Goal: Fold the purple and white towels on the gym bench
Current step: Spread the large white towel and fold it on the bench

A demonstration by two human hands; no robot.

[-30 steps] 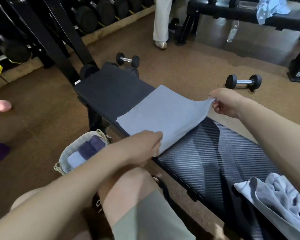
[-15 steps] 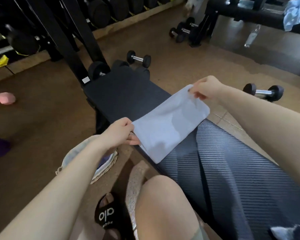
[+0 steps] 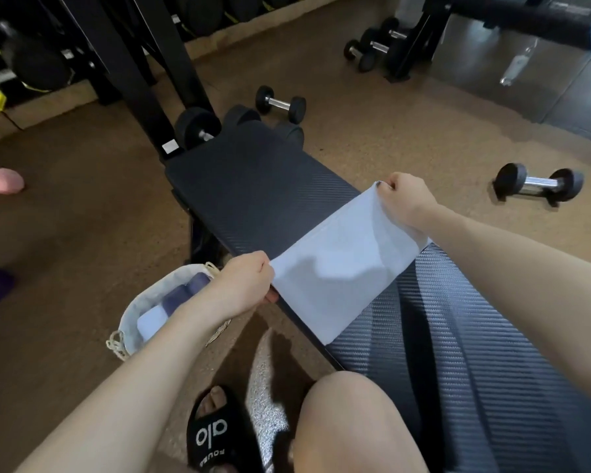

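A white towel (image 3: pixel 338 268), folded into a narrow band, lies across the black gym bench (image 3: pixel 253 186). My left hand (image 3: pixel 243 285) grips its near-left corner at the bench's front edge. My right hand (image 3: pixel 403 203) pinches the far corner at the bench's far side. The towel is stretched between both hands, slightly lifted in the middle. A pale basket (image 3: pixel 137 315) on the floor below my left arm holds folded purple towels (image 3: pixel 181 295) and a white one.
Dumbbells lie on the cork floor: one (image 3: pixel 539 182) right of the bench, one (image 3: pixel 280 104) beyond its far end, more (image 3: pixel 369 49) by another bench frame. A pink dumbbell (image 3: pixel 0 180) sits at far left. My knee (image 3: pixel 348 418) and black slipper (image 3: pixel 215 435) are below.
The towel was folded over from a wide sheet into a narrow band. Both hands carried its right edge leftward and now hold the corners at the fold's far-left side.
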